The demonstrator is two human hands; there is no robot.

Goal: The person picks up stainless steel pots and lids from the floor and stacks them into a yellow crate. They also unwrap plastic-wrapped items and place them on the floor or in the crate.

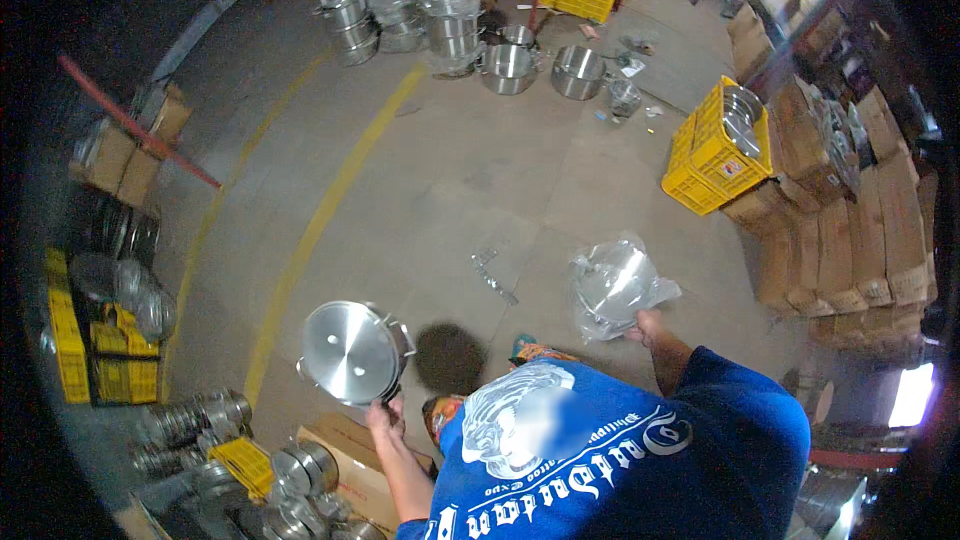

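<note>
My left hand (387, 415) is closed on the near rim or side of a steel pot (350, 352), which has loop handles at its sides and a shiny round face turned up. Off to the right, my right hand (645, 327) grips the near edge of a round steel piece wrapped in clear plastic (612, 285). Its wrapping hides whether it is a lid or a pot. Both arms are spread wide, holding these pieces apart. Between them, a crumpled clear plastic strip (493, 278) lies on the floor.
Steel pots (508, 68) stand along the far side. At right, a yellow crate (705, 155) holds round steel pieces beside stacked cardboard boxes (850, 240). Near left are more steel pots (305, 468), a cardboard box (355, 465) and a small yellow crate (242, 465).
</note>
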